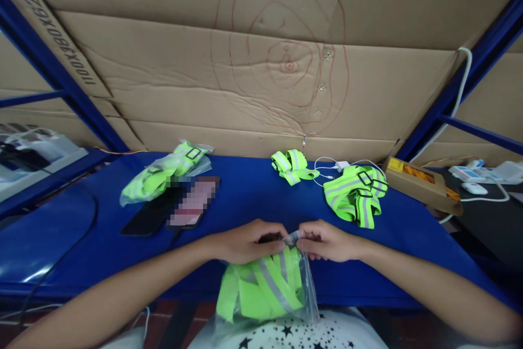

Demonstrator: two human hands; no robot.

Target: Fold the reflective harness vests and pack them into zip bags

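Note:
My left hand (247, 240) and my right hand (327, 241) both pinch the top edge of a clear plastic bag (304, 289) at the near edge of the blue table (253, 196). Inside the bag lies a folded neon-yellow reflective vest (261, 289) with grey stripes. The bag hangs down over my lap. Both hands have their fingers closed on the bag's mouth, close together.
A bagged vest (163, 172) lies at the back left beside two phones (180, 204). Loose vests lie at the back middle (292, 165) and right (356, 192). A white charger and cable (339, 166) and a cardboard box (423, 183) are at the right. Cardboard sheets (261, 66) form the back wall.

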